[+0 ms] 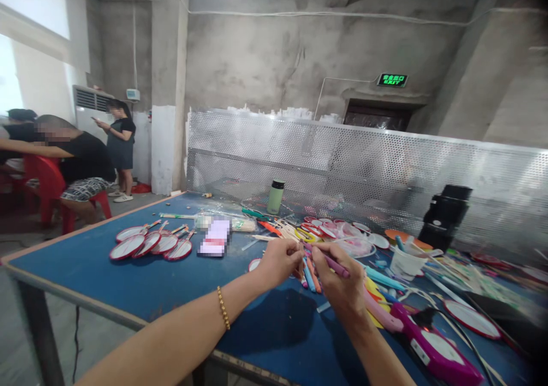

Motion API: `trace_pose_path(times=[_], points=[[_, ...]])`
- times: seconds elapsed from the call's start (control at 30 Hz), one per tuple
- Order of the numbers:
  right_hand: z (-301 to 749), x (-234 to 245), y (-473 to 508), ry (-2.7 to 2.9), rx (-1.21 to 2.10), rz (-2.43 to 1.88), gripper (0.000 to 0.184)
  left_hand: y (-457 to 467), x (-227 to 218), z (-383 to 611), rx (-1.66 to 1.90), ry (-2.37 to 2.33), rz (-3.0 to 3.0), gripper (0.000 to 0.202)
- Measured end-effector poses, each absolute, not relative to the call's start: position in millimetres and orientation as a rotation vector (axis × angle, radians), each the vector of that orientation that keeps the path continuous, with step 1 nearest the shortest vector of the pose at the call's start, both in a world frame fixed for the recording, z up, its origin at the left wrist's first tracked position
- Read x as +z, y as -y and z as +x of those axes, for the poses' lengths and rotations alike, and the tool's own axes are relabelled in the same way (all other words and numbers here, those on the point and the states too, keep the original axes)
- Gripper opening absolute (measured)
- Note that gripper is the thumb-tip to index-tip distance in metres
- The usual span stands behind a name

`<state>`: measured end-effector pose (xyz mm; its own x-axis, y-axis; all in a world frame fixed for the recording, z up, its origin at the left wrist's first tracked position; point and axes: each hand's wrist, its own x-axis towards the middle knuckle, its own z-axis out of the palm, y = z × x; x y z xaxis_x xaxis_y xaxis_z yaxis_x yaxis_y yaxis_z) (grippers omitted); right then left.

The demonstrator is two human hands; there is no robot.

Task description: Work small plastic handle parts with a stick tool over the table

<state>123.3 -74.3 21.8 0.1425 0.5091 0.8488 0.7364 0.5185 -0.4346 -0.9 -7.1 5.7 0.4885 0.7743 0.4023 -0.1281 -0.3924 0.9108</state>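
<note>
Both of my hands meet above the blue table (pixel 128 283), near its middle. My left hand (pixel 279 260), a beaded bracelet on its wrist, is closed in a pinch on something small I cannot make out, close to the tip of the stick. My right hand (pixel 340 280) is closed round a thin pink-purple stick (pixel 336 266) that points right and slightly down. Under the hands lies a heap of coloured sticks and handles (pixel 310 280).
A fan of red-rimmed round paddles (pixel 149 243) lies at the left. A green bottle (pixel 275 196), a black container (pixel 445 217), a white cup (pixel 405 263) and a magenta racket-shaped tool (pixel 432 349) stand around. A perforated metal screen (pixel 363 163) backs the table. People sit and stand at far left.
</note>
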Motion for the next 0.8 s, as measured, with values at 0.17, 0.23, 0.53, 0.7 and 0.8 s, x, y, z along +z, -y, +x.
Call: trace_pose_path(times=[0.17, 0.23, 0.53, 0.7, 0.8], points=[[122.7, 21.0, 73.5, 1.55, -0.173, -1.101, 0.017, 7.6, 5.5, -0.5, 1.1, -0.546, 1.697, 0.023], [122.6, 20.9, 73.1, 1.542, -0.177, -1.106, 0.017, 7.2, 4.9, -0.4, 1.094, -0.547, 1.701, 0.024], [123.6, 22.5, 74.1, 1.509, -0.25, -1.113, 0.018, 6.4, 4.5, -0.7, 1.084, -0.546, 1.694, 0.022], [123.8, 22.8, 74.3, 1.493, -0.248, -1.12, 0.019, 7.1, 5.4, -1.2, 1.092, -0.572, 1.696, 0.02], [123.9, 22.3, 74.4, 1.522, -0.252, -1.12, 0.017, 7.8, 6.0, -1.7, 1.09, -0.548, 1.701, 0.021]])
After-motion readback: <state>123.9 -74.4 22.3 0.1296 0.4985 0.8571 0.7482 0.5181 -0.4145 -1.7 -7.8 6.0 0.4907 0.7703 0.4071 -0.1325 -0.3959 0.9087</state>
